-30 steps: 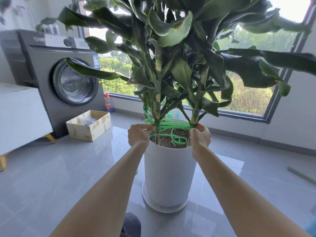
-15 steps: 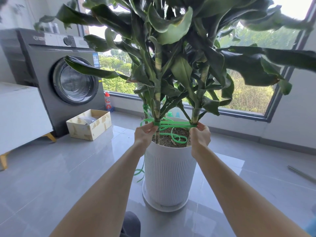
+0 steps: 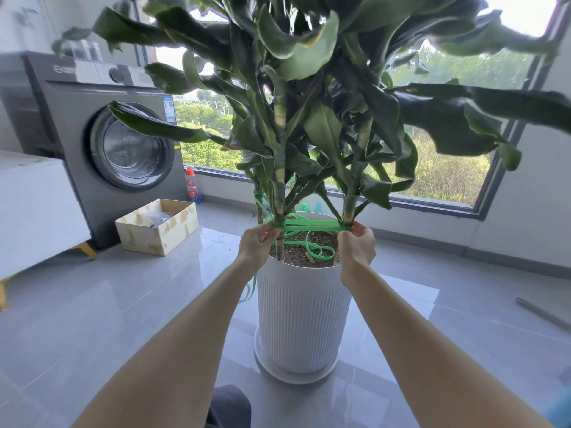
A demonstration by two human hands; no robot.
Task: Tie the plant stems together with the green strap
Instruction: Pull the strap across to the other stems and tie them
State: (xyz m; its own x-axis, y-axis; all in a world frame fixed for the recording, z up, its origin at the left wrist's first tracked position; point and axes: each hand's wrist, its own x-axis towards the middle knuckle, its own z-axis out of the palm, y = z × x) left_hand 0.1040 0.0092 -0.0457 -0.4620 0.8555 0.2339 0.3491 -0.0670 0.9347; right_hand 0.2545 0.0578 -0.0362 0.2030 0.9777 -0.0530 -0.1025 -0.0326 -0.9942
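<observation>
Hands: the left hand [image 3: 258, 245] has its fingers curled, thumb and fingertips pinching the green strap [image 3: 309, 224] where it wraps the left stem [image 3: 279, 193], just above the near-left rim of the pot [image 3: 304, 313]. The right hand [image 3: 357, 247] is closed the same way, pinching the strap at the right stem [image 3: 350, 208] over the near-right rim. Both forearms reach in from the lower edge of view.

Strap: several flat bands run taut and roughly level between the two stems, from one hand to the other. The slack lies in a loose loop on the soil [image 3: 296, 251] inside the pot. One tail hangs down outside the pot's left wall, behind the left wrist, toward the floor [image 3: 123, 319]. A further turn of green sits higher on a thinner stem at the rear left; it is probably the same strap, though the join is hidden.

Pot: white, ribbed and upright, it stands in a white saucer [image 3: 278, 373] on glossy grey tiles. The two held stems rise from the soil near opposite sides of the rim. Broad dark leaves [image 3: 309, 57] spread above and fill the top of view.

Beyond: a grey washing machine [image 3: 117, 143] stands at the far left of the floor. An open cardboard box [image 3: 157, 227] sits on the floor before its right corner. A bottle [image 3: 191, 186] with a red cap stands beside the machine, under the window [image 3: 448, 174]. A white cabinet [image 3: 34, 211] is at the left edge. A thin rod [image 3: 543, 313] lies on the floor at the right edge.
</observation>
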